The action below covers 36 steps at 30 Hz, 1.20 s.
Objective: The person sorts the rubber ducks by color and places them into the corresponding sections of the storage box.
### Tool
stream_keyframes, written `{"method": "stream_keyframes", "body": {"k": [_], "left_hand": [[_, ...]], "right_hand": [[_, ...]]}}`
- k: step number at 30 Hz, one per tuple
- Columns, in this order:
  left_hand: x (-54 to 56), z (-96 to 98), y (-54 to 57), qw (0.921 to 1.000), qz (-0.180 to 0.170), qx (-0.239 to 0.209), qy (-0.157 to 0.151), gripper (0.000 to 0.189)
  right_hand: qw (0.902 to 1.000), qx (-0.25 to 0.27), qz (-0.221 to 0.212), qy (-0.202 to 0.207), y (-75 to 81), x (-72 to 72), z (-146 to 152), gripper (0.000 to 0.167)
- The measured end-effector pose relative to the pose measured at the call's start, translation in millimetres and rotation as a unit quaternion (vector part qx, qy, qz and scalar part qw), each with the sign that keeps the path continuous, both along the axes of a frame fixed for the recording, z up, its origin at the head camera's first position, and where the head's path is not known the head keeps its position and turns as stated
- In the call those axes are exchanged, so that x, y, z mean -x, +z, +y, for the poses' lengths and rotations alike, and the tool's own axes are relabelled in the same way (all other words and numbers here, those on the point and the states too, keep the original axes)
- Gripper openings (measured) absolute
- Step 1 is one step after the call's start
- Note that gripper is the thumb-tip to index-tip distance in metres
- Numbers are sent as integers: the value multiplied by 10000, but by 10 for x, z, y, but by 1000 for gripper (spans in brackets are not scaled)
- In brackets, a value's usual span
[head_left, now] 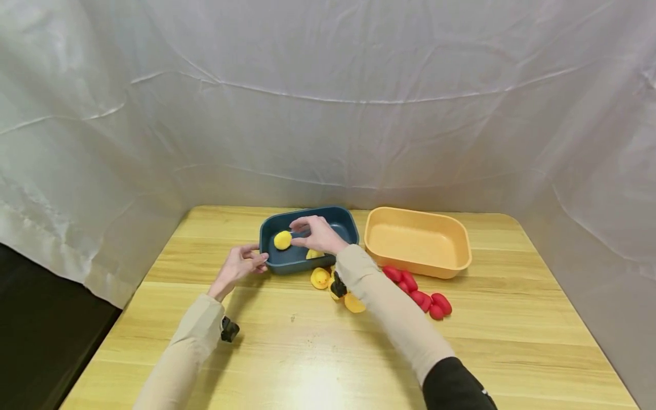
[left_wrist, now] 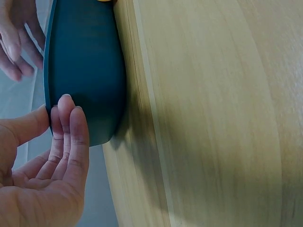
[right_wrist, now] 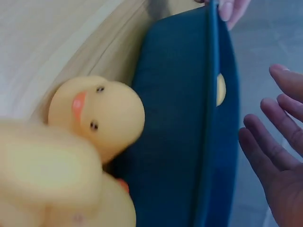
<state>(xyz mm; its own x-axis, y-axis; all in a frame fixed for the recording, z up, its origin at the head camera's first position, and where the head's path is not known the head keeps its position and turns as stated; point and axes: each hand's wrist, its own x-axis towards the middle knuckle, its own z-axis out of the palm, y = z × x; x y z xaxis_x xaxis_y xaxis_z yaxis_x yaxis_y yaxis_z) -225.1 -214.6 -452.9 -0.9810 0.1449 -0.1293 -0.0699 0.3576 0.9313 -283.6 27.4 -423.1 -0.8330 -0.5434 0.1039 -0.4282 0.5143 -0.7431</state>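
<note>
My left hand (head_left: 240, 266) pinches the left end of a dark blue bin (head_left: 307, 266). In the left wrist view its thumb lies at the rim and the fingers (left_wrist: 75, 142) against the outer wall. My right hand (head_left: 318, 234) is over the bin with fingers apart and nothing held between them. A yellow rubber duck (head_left: 282, 240) lies in the bin just left of the right fingertips; whether they touch it I cannot tell. Another yellow duck (head_left: 314, 254) in the bin is partly hidden beneath that hand.
Several ducks sit before the bin, among them one rubber duck (head_left: 320, 278) facing me; the right forearm partly covers the group. An orange bin (head_left: 417, 267) stands to the right. In front of it lie several red rounded objects (head_left: 420, 299). Grey curtain (head_left: 348, 142) closes the back.
</note>
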Motion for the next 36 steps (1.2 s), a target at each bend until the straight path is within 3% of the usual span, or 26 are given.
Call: {"method": "stream_keyframes", "body": {"k": [4,9,16,23,36], "left_hand": [[-13,30,-1,10000,0,-51,-1,56],[-35,76,14,10000,31,-64,10,57],[-34,107,7,10000,56,-80,-14,54],[-38,72,1,9999,85,-74,-27,54],[-52,63,-14,10000,26,-28,32,56]], "right_hand": [[9996,184,232,31,58,-180,286,41],[9986,475,185,119,64,-470,743,41],[9991,128,71,405,-71,-797,1333,40],[9978,-168,-216,606,-211,-912,1565,40],[9877,128,-811,1330,-344,-922,1621,38]]}}
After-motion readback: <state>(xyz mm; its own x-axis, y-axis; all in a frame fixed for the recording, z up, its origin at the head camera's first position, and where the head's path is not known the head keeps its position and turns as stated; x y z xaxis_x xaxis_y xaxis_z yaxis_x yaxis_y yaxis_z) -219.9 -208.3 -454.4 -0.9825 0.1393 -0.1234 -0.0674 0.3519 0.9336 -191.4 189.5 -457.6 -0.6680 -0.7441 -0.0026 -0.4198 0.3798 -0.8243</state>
